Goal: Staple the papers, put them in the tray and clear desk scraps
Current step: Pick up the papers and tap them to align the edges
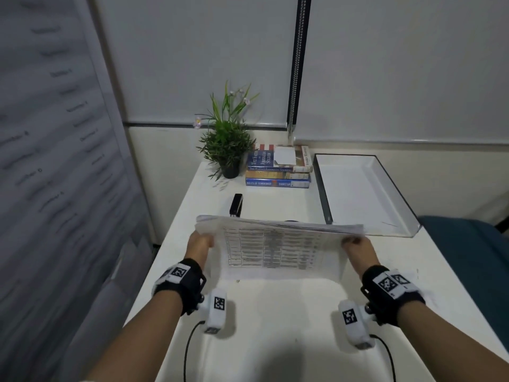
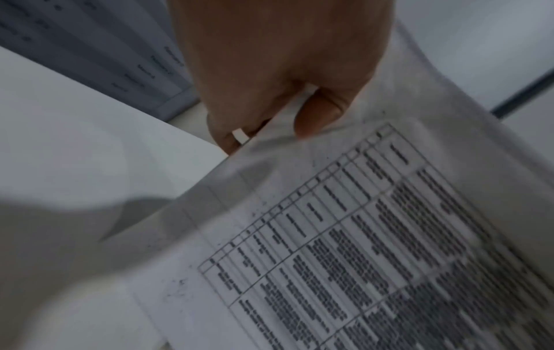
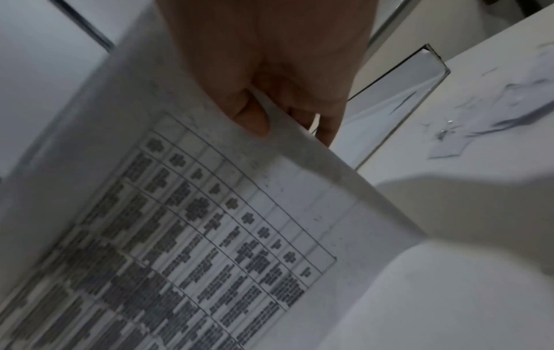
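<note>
A stack of printed papers (image 1: 275, 249) with a table of text stands tilted on its lower edge on the white desk (image 1: 275, 312). My left hand (image 1: 199, 242) pinches its left side, thumb on the front sheet (image 2: 315, 118). My right hand (image 1: 355, 244) pinches the right side, thumb on the front (image 3: 252, 118) and fingers behind. The black stapler (image 1: 236, 205) lies just beyond the papers' top left corner. The clear tray (image 1: 358, 188) sits behind the papers at the right, nothing in it. Paper scraps (image 3: 494, 113) lie on the desk right of the tray's near corner.
A potted plant (image 1: 227, 144) and a pile of books (image 1: 278, 168) stand at the back of the desk. A grey cabinet front (image 1: 55, 175) runs along the left. A blue seat (image 1: 468, 238) is at the right. Small white bits (image 1: 221, 184) lie by the pot.
</note>
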The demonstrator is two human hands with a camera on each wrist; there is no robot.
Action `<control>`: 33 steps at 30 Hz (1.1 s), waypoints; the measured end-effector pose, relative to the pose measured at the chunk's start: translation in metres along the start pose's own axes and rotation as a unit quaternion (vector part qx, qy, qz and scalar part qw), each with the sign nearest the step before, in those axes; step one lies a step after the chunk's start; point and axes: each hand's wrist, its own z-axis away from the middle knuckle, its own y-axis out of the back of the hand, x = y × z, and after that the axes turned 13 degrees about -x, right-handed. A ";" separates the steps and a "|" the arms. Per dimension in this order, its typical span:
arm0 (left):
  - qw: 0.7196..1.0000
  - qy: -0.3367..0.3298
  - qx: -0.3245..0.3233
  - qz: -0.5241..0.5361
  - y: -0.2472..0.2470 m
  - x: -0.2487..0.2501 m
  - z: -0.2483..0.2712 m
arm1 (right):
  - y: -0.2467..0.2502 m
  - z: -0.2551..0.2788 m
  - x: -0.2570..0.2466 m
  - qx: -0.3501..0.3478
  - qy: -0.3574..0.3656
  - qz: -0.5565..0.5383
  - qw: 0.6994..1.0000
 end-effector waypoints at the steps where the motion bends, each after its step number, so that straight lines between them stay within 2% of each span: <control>1: 1.000 0.015 -0.003 0.002 -0.002 -0.002 0.002 | -0.001 0.000 0.004 -0.008 -0.023 0.019 1.000; 3: 1.000 -0.010 -0.015 0.011 -0.006 0.002 0.004 | 0.002 -0.002 0.000 -0.008 -0.015 0.018 1.000; 6: 0.997 -0.073 -0.037 -0.005 -0.010 0.021 0.002 | 0.009 0.001 -0.026 0.041 0.098 0.020 0.994; 8: 0.992 -0.101 -0.036 -0.069 -0.013 0.038 -0.002 | 0.007 0.009 -0.054 0.080 0.184 0.130 0.971; 9: 0.987 -0.119 -0.040 -0.102 -0.016 0.048 -0.004 | 0.001 0.013 -0.070 0.074 0.221 0.200 0.952; 11: 0.970 -0.173 -0.055 -0.160 -0.026 0.068 -0.006 | -0.016 0.017 -0.099 0.001 0.275 0.314 0.908; 13: 0.946 -0.228 -0.066 -0.222 -0.039 0.089 -0.003 | -0.033 0.016 -0.118 -0.084 0.280 0.373 0.881; 14: 0.932 -0.250 -0.070 -0.252 -0.044 0.099 0.000 | -0.039 0.014 -0.125 -0.107 0.264 0.366 0.886; 16: 0.909 -0.284 -0.068 -0.299 -0.047 0.116 0.004 | -0.043 0.012 -0.137 -0.117 0.230 0.268 0.928; 18: 0.883 -0.288 -0.015 -0.369 -0.037 0.127 0.004 | -0.036 0.009 -0.145 -0.100 0.224 0.159 0.956; 20: 0.864 -0.270 0.054 -0.421 -0.017 0.124 -0.004 | -0.026 0.009 -0.147 -0.089 0.230 0.076 0.966; 21: 0.876 -0.257 0.069 -0.403 -0.006 0.118 -0.009 | -0.020 0.009 -0.146 -0.084 0.226 0.042 0.970; 22: 0.905 -0.243 0.058 -0.343 0.001 0.112 -0.011 | -0.016 0.009 -0.143 -0.079 0.217 0.014 0.973; 23: 0.939 -0.224 0.024 -0.259 0.005 0.105 -0.011 | -0.013 0.010 -0.138 -0.080 0.206 -0.010 0.975; 24: 0.961 -0.203 -0.023 -0.185 0.004 0.099 -0.008 | -0.013 0.009 -0.134 -0.083 0.194 -0.032 0.977; 25: 0.972 -0.183 -0.066 -0.134 0.001 0.093 -0.007 | -0.014 0.008 -0.130 -0.084 0.182 -0.051 0.978; 27: 0.975 -0.178 -0.092 -0.091 -0.010 0.086 -0.006 | -0.019 0.006 -0.127 -0.087 0.170 -0.079 0.979; 33: 0.975 -0.220 0.005 -0.012 -0.022 0.093 -0.014 | -0.031 -0.002 -0.131 -0.090 0.186 -0.138 0.969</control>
